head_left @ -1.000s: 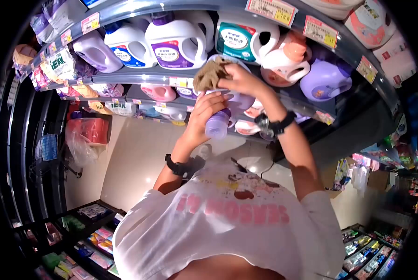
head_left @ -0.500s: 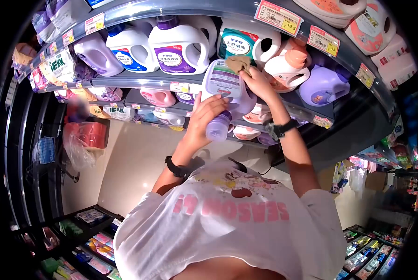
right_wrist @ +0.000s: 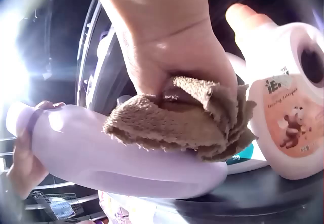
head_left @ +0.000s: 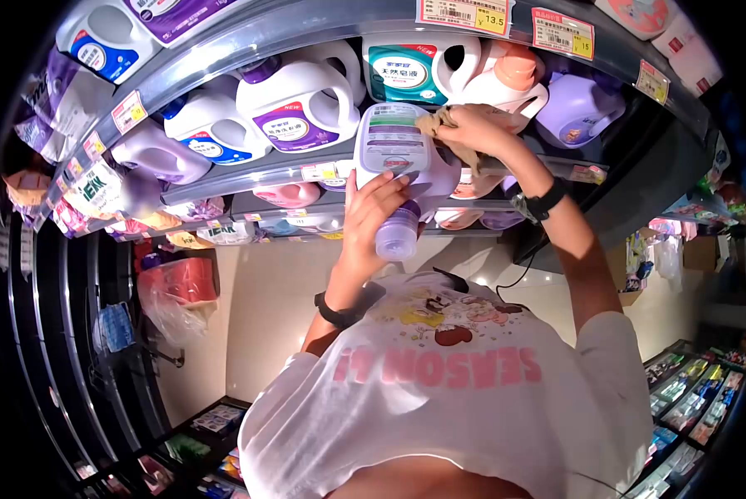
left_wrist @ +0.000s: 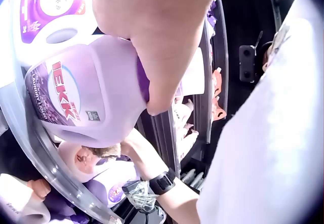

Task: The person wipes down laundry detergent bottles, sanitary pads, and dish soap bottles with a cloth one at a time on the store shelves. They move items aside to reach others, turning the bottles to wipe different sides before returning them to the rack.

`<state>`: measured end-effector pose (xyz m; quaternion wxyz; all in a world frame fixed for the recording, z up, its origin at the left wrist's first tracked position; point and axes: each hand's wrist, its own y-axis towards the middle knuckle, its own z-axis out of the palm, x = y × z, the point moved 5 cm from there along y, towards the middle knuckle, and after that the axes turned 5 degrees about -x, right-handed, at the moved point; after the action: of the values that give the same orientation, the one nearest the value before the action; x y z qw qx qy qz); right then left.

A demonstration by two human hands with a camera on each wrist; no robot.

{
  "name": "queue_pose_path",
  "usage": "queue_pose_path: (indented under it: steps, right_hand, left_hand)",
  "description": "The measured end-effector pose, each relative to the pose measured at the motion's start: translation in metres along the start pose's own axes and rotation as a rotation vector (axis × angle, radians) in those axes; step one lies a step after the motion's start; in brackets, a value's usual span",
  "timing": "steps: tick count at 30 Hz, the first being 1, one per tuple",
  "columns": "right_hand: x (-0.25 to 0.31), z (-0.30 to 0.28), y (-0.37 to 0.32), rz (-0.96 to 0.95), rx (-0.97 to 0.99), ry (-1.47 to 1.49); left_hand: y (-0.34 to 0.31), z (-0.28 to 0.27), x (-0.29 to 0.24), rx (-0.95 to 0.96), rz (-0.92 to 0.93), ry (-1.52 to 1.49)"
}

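Observation:
A lilac laundry liquid bottle (head_left: 392,141) lies tilted at the shelf edge, its cap (head_left: 396,237) toward the person and its back label facing up. My left hand (head_left: 369,218) grips it around the neck near the cap. On the bottle's right side, my right hand (head_left: 477,129) holds a bunched brown cloth (right_wrist: 162,123). The right wrist view has the cloth against the bottle's side, with the fingers mostly hidden behind its folds. In the left wrist view the bottle's front label (left_wrist: 66,92) reads IEKK.
White detergent jugs (head_left: 294,108) stand behind and left of the bottle. A peach-capped bottle (head_left: 506,83) and a purple bottle (head_left: 579,108) are on the right. Price tags line the shelf edge (head_left: 248,175). A red bin (head_left: 191,283) stands lower left.
The cloth has moved from over the bottle's upper end to its right side, uncovering the back label. The head view has shifted, while the left hand keeps its grip near the cap.

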<state>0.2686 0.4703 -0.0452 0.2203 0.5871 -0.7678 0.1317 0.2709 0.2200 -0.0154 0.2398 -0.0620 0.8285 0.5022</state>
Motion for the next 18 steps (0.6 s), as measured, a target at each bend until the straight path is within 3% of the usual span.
queue_pose_path:
  steps: [1,3,6,9,11,13,17,18]
  right_hand:
    - [0.004,-0.002,0.008,-0.038,-0.074,-0.082]
    - [0.004,-0.007,0.01,0.065,-0.054,-0.16]
    - [0.016,-0.013,0.008,-0.124,-0.243,0.011]
    - [0.02,-0.013,0.003,-0.318,-0.211,-0.329]
    - [0.02,-0.016,-0.007,-0.276,-0.124,-0.375]
    - [0.035,-0.031,-0.021,-0.232,0.079,-0.172]
    - [0.035,-0.027,-0.027,-0.332,0.2,-0.098]
    - [0.027,-0.024,-0.023,-0.263,0.219,0.074]
  left_hand:
    - [0.0,0.0,0.0,0.008,0.003,-0.003]
    - [0.002,0.0,-0.001,0.018,0.038,0.047]
    - [0.006,0.0,-0.002,0.011,0.031,0.051]
    - [0.009,-0.002,-0.002,0.004,0.036,0.053]
    - [0.013,-0.003,-0.003,0.012,0.001,0.055]
    - [0.013,0.001,0.001,0.018,0.001,-0.02]
    - [0.011,0.008,-0.005,0.06,0.055,0.034]
    - [0.011,0.009,-0.006,0.049,0.052,0.029]
